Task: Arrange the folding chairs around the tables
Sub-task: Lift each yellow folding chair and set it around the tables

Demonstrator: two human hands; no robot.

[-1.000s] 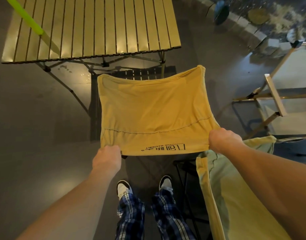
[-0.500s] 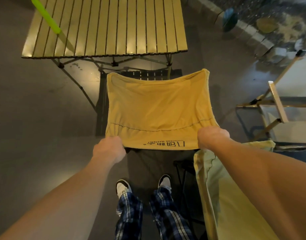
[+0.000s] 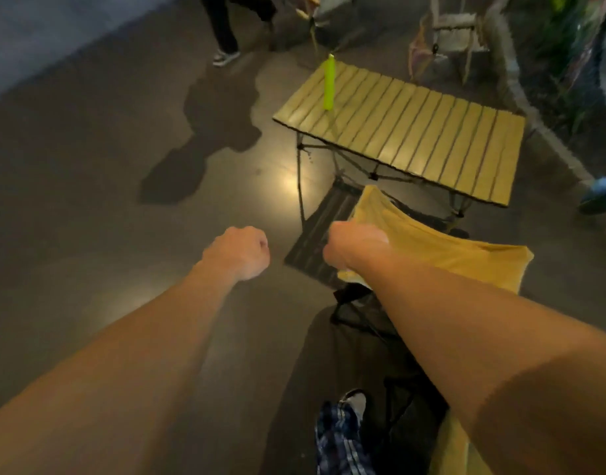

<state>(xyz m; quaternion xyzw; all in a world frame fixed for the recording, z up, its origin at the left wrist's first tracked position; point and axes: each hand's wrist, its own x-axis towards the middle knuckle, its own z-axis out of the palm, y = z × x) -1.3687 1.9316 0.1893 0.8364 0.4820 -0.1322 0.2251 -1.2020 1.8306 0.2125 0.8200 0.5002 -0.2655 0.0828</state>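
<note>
A folding chair with a yellow fabric back [image 3: 445,248] stands at the near side of a slatted yellow-green table [image 3: 414,132], its dark frame below the fabric. My right hand [image 3: 354,248] is closed on the left end of the fabric's top edge, though blur hides the fingers. Left of the chair, over bare floor, my left hand [image 3: 240,252] is a fist with nothing in it and does not touch the chair.
A bright green stick [image 3: 329,84] hangs over the table's far left corner. Another person's legs [image 3: 226,29] are at the top, a wooden chair [image 3: 455,29] behind the table. A second pale yellow chair [image 3: 455,447] is at my right leg. A blue shoe [image 3: 599,193] is at far right.
My left hand has let go of the chair back and moved left. My view has swung left and up, so the table and chair now sit to the right. My right hand is still on the fabric.
</note>
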